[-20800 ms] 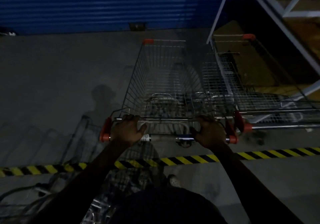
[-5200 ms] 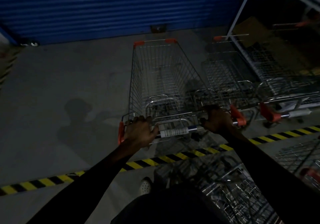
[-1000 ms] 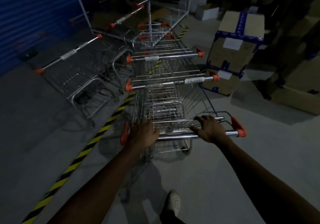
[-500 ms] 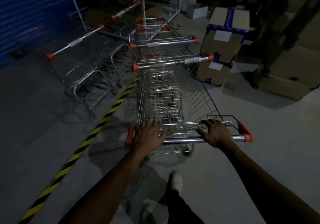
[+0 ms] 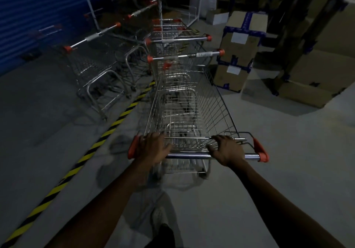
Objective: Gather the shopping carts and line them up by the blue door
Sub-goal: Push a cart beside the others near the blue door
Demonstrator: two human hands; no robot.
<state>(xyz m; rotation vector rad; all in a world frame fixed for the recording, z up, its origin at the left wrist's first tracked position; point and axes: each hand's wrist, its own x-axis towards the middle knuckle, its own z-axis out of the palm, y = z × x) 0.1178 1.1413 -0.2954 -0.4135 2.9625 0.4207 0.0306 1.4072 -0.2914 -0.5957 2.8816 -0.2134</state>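
The person has both hands on the handle bar (image 5: 189, 155) of the nearest cart (image 5: 209, 102). The left hand (image 5: 153, 149) is clenched round the bar's left end beside the red cap, though it is blurred. The right hand (image 5: 225, 150) grasps the bar towards the right, fingers reaching forward to the wire rail. This cart stands on the pale floor just right of the striped tape (image 5: 107, 132), its nose seemingly tucked into two more carts (image 5: 180, 55) nested ahead. The blue door (image 5: 38, 13) is off to the left, with the parked row (image 5: 92, 36) in front of it.

I'd judge the cart stiff and rattly, light for its bulk and easy to roll. It likely swings wide when turned and drags if the others come along. The bar is the right hold, hands well apart for steering.

Its basket carries no goods that I can see, only the folded wire seat flap. The cardboard boxes (image 5: 241, 48) to the right are taped closed, contents hidden.
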